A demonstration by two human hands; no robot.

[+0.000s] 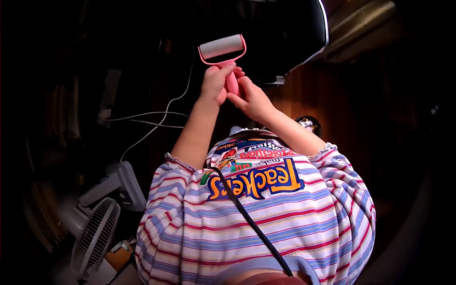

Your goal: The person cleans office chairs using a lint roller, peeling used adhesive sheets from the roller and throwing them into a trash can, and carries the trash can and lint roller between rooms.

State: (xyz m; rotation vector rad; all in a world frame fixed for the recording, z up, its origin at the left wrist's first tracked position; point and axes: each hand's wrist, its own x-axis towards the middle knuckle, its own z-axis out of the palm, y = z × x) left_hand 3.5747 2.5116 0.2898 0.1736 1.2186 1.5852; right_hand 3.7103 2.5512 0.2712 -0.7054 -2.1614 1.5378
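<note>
A lint roller with a pink frame and a white roll is held out in front of my body, its roll end pointing away from me. My left hand wraps the upper part of its pink handle, with the thumb lying across it just below the frame. At the lower end of the handle, my right hand closes on it with thumb and fingers. Part of the handle shows between the two hands, while some fingers are hidden behind it.
A white fan stands at the lower left. White cables run across the dark area on the left. At the top right is a glossy black surface with a bright edge, beside a wooden floor. A black cord crosses my striped shirt.
</note>
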